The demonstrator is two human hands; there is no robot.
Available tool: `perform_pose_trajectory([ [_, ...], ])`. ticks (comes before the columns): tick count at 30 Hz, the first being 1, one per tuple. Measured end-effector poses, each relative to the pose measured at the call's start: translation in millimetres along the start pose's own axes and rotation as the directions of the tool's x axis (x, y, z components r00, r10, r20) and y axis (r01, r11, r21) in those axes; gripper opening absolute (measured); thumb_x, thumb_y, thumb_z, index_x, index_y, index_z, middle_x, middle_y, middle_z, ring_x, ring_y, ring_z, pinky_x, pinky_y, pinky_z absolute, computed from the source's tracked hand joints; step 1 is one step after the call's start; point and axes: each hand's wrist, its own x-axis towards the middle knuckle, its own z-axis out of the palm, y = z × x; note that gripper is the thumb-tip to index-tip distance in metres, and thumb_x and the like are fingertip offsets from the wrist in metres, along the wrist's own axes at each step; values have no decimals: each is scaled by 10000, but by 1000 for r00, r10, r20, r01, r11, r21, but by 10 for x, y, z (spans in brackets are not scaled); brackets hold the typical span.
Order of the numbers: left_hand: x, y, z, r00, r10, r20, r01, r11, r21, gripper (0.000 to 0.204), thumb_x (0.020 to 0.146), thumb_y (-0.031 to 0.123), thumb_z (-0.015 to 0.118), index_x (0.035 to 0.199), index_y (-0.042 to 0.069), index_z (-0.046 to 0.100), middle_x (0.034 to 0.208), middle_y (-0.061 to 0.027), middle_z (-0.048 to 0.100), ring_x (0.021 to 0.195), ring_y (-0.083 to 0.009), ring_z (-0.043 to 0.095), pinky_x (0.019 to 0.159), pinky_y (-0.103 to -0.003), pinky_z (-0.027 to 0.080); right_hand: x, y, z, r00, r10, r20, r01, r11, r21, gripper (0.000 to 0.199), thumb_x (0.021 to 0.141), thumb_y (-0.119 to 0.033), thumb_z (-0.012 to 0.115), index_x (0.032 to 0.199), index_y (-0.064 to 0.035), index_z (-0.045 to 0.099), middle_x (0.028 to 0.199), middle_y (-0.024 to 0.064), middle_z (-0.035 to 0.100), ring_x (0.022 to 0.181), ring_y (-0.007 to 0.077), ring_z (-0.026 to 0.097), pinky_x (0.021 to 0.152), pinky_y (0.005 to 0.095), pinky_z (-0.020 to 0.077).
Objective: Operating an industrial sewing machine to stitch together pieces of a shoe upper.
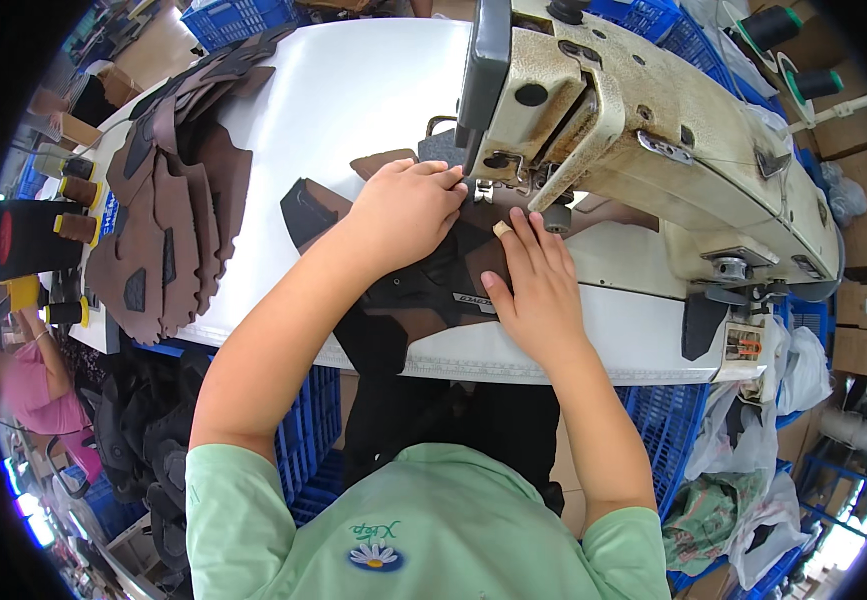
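Note:
A black and brown shoe upper [418,325] lies flat on the white sewing table, partly under the head of a beige sewing machine [643,130]. My left hand [405,215] rests on its far side, fingers bent and pressed together at the edge of the material beside the needle area. Flat on the upper's right part is my right hand [538,285], its fingers stretched out toward the presser foot and a light wrap [501,229] around one finger. The machine head and my hands hide the stitching point. A grey patch [440,148] shows behind my left fingers.
Brown cut pieces [178,215] overlap in a pile at the table's left. Thread spools [77,228] stand beyond it. A blue crate [665,430] sits below the table's right side, near plastic bags [728,430]. At far left is a person in pink [48,395].

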Motion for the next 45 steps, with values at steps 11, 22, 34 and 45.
perform_pose_trajectory([
  [11,6,72,45,999,-12,-45,12,1000,-9,249,868,148,598,1070,27,681,969,-73,647,965,-263,618,845,-385,483,8,-290,77,980,196,-27,-196,980,-18,553,846,-269,643,1304,12,509,1306,192,512,1308,416,391,1091,529,295],
  [22,-29,552,31,975,-223,7,220,967,131,349,868,261,615,1048,-35,651,1214,-230,618,1116,-315,603,850,-398,533,135,347,-139,1000,28,10,-29,991,131,419,747,-288,717,1043,-2,641,1306,152,552,1322,345,421,1082,479,342],
  [34,-214,150,-317,975,-50,216,108,958,-266,552,807,383,687,1194,-7,634,1342,-238,538,1241,-375,513,1022,-433,428,195,482,-200,996,-48,78,34,984,173,369,750,-265,716,1008,-6,663,1286,145,573,1338,332,416,1091,465,341],
  [45,-136,-86,-402,964,88,250,16,923,-385,550,738,334,713,1164,-10,663,1340,-242,542,1248,-377,507,1054,-428,395,166,351,-145,1000,-5,21,3,991,134,377,748,-229,710,1081,-64,653,1241,111,590,1311,349,440,1086,481,352],
])
